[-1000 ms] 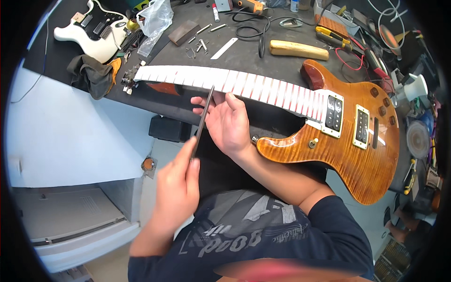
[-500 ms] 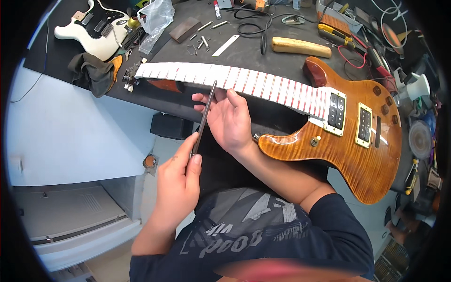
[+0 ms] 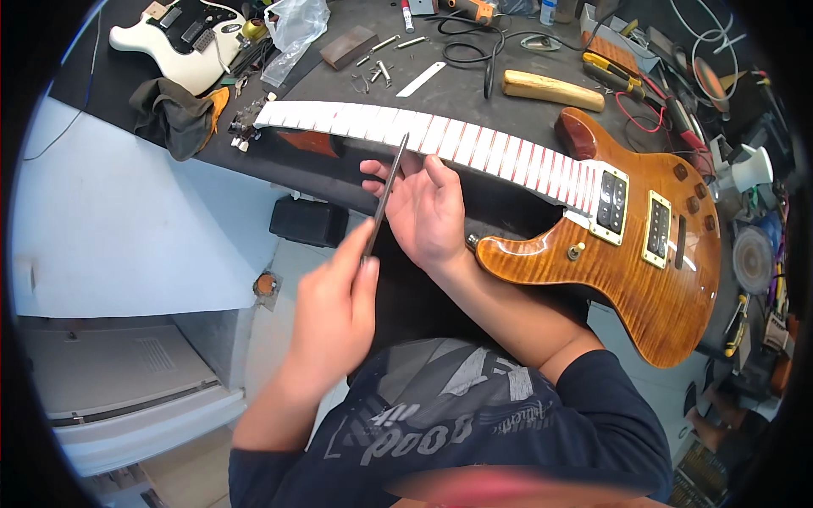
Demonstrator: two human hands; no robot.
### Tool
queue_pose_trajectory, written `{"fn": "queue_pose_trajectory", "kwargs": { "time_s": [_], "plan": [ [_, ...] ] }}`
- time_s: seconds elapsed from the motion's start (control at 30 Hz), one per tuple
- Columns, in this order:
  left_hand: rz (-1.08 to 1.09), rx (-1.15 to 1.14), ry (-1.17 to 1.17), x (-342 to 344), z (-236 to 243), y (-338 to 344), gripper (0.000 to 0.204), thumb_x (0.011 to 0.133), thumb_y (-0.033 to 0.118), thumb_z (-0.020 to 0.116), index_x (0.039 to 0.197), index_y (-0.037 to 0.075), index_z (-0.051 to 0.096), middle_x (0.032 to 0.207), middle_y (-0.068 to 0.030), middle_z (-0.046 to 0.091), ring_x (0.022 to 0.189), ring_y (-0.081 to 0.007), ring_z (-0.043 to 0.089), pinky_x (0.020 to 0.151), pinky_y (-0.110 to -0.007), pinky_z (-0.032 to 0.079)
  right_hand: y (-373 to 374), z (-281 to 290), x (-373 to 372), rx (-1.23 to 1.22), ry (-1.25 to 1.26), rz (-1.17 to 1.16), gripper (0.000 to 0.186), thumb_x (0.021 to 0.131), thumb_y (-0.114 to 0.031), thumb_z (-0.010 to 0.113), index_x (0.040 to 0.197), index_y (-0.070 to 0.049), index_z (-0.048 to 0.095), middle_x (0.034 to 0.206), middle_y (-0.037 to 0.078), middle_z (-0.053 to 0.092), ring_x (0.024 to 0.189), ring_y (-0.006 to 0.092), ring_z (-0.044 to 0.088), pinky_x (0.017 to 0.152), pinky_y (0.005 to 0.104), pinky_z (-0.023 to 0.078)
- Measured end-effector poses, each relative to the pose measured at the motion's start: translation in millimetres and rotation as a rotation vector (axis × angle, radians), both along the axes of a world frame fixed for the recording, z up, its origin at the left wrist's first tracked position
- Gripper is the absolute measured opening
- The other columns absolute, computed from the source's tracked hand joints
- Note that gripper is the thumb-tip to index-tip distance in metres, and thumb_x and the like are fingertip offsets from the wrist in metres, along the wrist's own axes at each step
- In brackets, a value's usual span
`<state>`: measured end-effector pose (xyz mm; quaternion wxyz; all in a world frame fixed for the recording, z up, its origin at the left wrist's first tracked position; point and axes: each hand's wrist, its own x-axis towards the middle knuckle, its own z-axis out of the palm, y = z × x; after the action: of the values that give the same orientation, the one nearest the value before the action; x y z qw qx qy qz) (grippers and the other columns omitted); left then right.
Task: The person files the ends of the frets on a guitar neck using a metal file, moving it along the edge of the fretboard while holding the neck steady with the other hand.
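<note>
An electric guitar with an amber flame-grain body (image 3: pixel 627 279) lies across the bench. White tape with red-lined gaps covers its fretboard (image 3: pixel 449 135). My left hand (image 3: pixel 334 296) is closed round the lower end of a thin dark file (image 3: pixel 389 186), whose tip reaches the near edge of the taped neck. Beside that edge is my right hand (image 3: pixel 428 212), palm turned up. Its thumb stands apart near the neck, and two fingertips show beyond the file. The file and the neck partly hide its other fingers.
A white guitar body (image 3: pixel 169 51) and a dark cloth (image 3: pixel 169 118) lie at the far left. Screws, a metal strip (image 3: pixel 421 79), a wooden block (image 3: pixel 348 46), a wooden handle (image 3: pixel 552 90) and a cutter (image 3: pixel 611 74) lie behind the neck. A black box (image 3: pixel 307 222) is below the bench.
My left hand and the file have moved slightly up and to the right along the neck. The whole view has shifted a little; my right hand keeps its place beside the neck.
</note>
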<state>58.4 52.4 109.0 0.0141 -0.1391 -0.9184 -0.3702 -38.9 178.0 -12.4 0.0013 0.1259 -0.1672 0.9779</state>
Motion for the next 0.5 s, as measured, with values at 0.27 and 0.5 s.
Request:
{"fn": "queue_pose_trajectory", "kwargs": {
  "time_s": [0.27,0.5],
  "plan": [
    [-0.045,-0.074,0.145,-96,9,32,0.039,0.105,0.006,0.063,0.142,-0.007,0.067,0.1,-0.0269,0.078,0.086,-0.0288,0.08,0.08,-0.037,0.06,-5,19,7,-0.044,-0.006,0.022,0.054,0.114,-0.04,0.043,0.151,-0.001,0.053,0.149,0.014,0.063,0.133,0.0281,0.061,0.119,0.0471,0.043],
    [-0.035,-0.007,0.007,-15,1,-3,0.04,0.105,0.003,0.064,0.144,-0.009,0.063,0.101,-0.0271,0.077,0.09,-0.0413,0.078,0.081,-0.045,0.059,3,1,1,-0.035,0.015,0.015,0.053,0.113,-0.042,0.045,0.151,-0.006,0.055,0.148,0.01,0.063,0.132,0.0281,0.06,0.112,0.0459,0.043]
  ]
}}
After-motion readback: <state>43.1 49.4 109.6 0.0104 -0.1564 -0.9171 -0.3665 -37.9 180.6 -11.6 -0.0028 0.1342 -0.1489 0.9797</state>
